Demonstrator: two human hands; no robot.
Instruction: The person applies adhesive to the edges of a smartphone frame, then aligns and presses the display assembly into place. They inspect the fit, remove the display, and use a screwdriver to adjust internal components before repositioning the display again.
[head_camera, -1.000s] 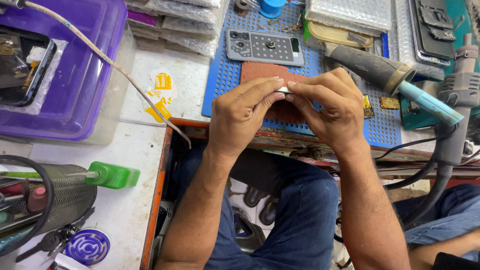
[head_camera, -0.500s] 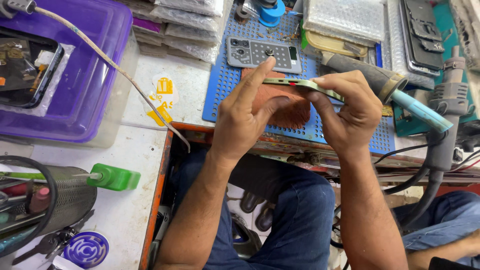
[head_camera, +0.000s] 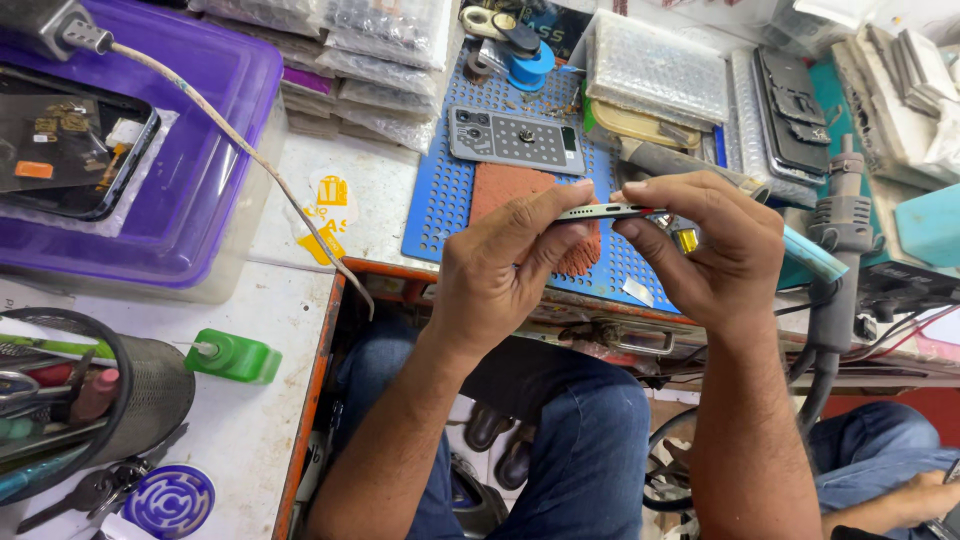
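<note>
- Holding a thin phone frame edge-on, both hands meet just above the near edge of the blue perforated mat; port slot and small holes show along the frame's edge.
- Left hand is clamped on the frame's left end, thumb lying along the top edge, other fingers curled under.
- Right hand pinches the frame's right end between thumb and fingertips; the two hands sit close together, joined only through the frame.
- Frame is held in the air over the mat, level, not touching it.
- Reddish-brown pad lies on the mat straight below the hands, partly hidden by the left fingers.
- Grey phone back panel with camera cutouts lies on the mat beyond the pad.
- Blue tape roll stands at the far end of the mat.
- Bubble-wrap packets are stacked at the far right of the mat; more wrapped packets stacked at its far left.
- Purple plastic tray sits well left of the mat, holding an opened phone; a frayed cable crosses over it.
- Green squeeze bottle lies on its side, near-left of the mat, beside a black mesh tool cup.
- Hot-air handle stands just right of the mat, close behind the right hand.
- Yellow sticker is on the white tabletop just left of the mat.
- Another person's hand shows at the lower right, well apart from the mat.
</note>
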